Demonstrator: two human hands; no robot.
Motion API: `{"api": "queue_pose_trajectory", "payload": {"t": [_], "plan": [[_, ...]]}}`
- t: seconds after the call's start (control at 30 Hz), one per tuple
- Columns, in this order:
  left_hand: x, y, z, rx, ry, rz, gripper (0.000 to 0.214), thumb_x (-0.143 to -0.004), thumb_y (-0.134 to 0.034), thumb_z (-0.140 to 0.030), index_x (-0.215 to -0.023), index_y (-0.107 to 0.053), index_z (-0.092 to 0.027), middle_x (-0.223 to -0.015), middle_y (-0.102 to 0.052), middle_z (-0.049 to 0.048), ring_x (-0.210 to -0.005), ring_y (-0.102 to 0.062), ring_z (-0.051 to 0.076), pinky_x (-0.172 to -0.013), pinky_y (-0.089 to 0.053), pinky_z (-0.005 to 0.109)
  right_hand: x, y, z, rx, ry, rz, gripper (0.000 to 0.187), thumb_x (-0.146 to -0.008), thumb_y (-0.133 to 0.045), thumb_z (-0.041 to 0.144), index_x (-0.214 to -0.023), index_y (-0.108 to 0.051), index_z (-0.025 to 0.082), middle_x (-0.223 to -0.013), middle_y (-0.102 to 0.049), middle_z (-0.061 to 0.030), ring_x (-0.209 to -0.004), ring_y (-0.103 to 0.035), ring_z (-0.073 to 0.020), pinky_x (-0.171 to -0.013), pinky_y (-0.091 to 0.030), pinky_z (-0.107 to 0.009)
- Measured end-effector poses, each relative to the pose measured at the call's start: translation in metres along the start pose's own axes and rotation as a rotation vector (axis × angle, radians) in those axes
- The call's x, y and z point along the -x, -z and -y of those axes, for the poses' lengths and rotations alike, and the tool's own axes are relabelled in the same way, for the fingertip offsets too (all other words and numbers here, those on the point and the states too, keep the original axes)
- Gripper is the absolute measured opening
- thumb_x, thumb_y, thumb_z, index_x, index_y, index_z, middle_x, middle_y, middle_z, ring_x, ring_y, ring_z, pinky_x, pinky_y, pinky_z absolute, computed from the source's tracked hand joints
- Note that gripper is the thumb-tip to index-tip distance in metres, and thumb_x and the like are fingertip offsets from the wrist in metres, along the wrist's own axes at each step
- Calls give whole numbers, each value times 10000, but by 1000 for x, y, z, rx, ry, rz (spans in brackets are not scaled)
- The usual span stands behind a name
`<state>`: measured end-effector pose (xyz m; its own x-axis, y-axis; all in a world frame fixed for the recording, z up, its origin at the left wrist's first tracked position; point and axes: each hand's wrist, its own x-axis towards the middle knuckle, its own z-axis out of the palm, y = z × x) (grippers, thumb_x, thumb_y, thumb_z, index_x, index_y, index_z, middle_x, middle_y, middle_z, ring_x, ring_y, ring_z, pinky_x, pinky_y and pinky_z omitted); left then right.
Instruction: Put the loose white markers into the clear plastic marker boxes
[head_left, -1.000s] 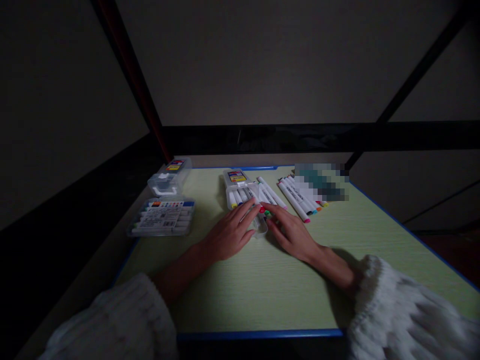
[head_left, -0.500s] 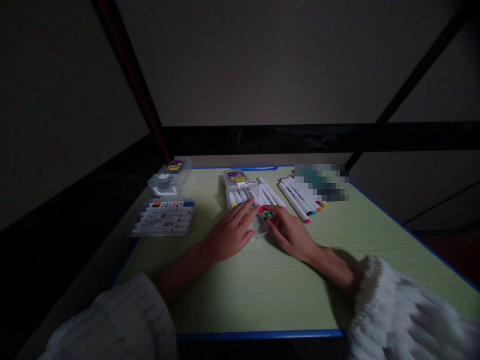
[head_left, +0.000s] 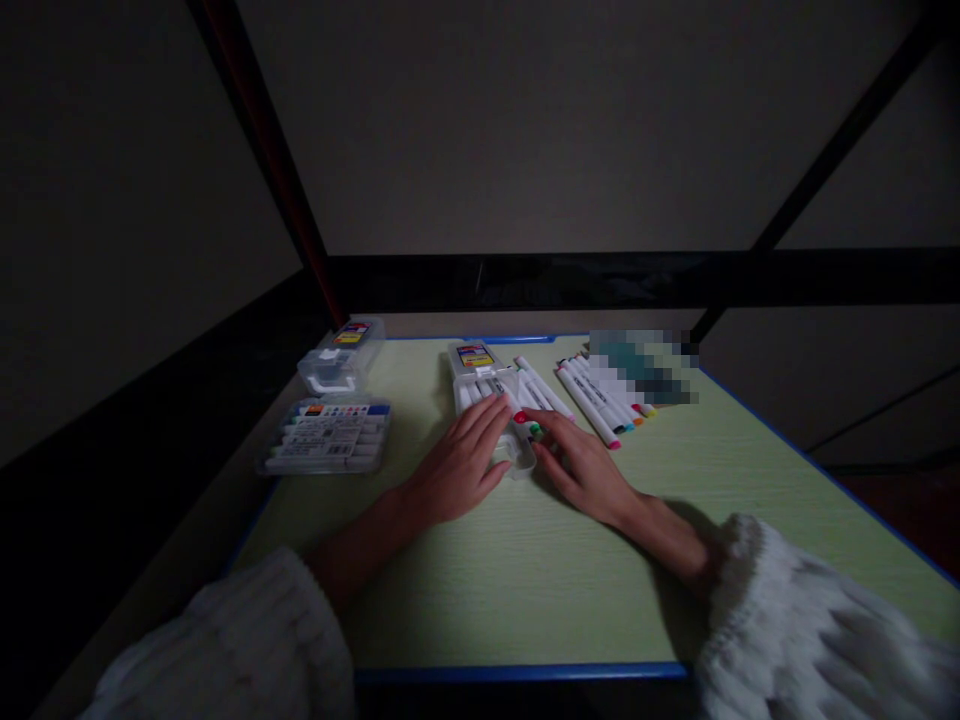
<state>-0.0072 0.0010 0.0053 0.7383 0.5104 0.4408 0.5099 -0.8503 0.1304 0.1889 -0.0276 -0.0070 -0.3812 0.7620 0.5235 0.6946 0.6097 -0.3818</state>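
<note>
A clear plastic marker case (head_left: pixel 515 466) lies open in the middle of the table, its lid (head_left: pixel 475 357) raised at the back. White markers (head_left: pixel 487 386) fill part of it. My left hand (head_left: pixel 461 465) rests over the case's left and front part, fingers stretched out together and thumb apart, hiding some markers. At its right side, my right hand (head_left: pixel 581 463) is bent with index finger and thumb apart. The index fingertip touches or nearly touches a marker's red end (head_left: pixel 520 418); a green end (head_left: pixel 535 429) shows between finger and thumb.
Loose white markers (head_left: pixel 546 388) lie right of the case, and another group (head_left: pixel 592 400) sits farther right beside a blurred patch (head_left: pixel 641 368). At left are a filled marker case (head_left: pixel 326 437) and a clear case with handle (head_left: pixel 341 360). Blue edging (head_left: pixel 525 672) borders the table (head_left: pixel 517 590).
My left fingers have shifted slightly back from the red marker end, so more of it shows. My right hand has barely moved.
</note>
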Motion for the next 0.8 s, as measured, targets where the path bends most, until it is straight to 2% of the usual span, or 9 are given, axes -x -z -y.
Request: {"api": "queue_pose_trajectory", "payload": {"t": [0.2,0.5,0.8], "plan": [[0,0,1,-4,3,4,600,-839,-473,-251,-1344,-185,-99,-1405,-274,180,-1331,-183,261,-1067,-280,465,0,-1,0,-5,11,5,432,-862,-382,179,-1291,-336,204,-1191,-534,-107,-916,-581,-204,-810,-480,-386],[-1,1,1,-18,18,24,612,-823,-493,-245,-1334,-214,-57,-1395,-283,193,-1328,-184,264,-1081,-259,440,-2,0,2,-16,5,20,434,-866,-384,187,-1297,-329,193,-1189,-526,-115,-946,-566,-208,-822,-478,-394],[-1,2,0,-21,25,30,593,-839,-471,-260,-1338,-211,-73,-1411,-270,174,-1336,-162,256,-1079,-263,445,-3,0,2,-12,7,21,459,-868,-380,201,-1322,-305,204,-1221,-507,-114,-952,-568,-213,-828,-475,-398]]}}
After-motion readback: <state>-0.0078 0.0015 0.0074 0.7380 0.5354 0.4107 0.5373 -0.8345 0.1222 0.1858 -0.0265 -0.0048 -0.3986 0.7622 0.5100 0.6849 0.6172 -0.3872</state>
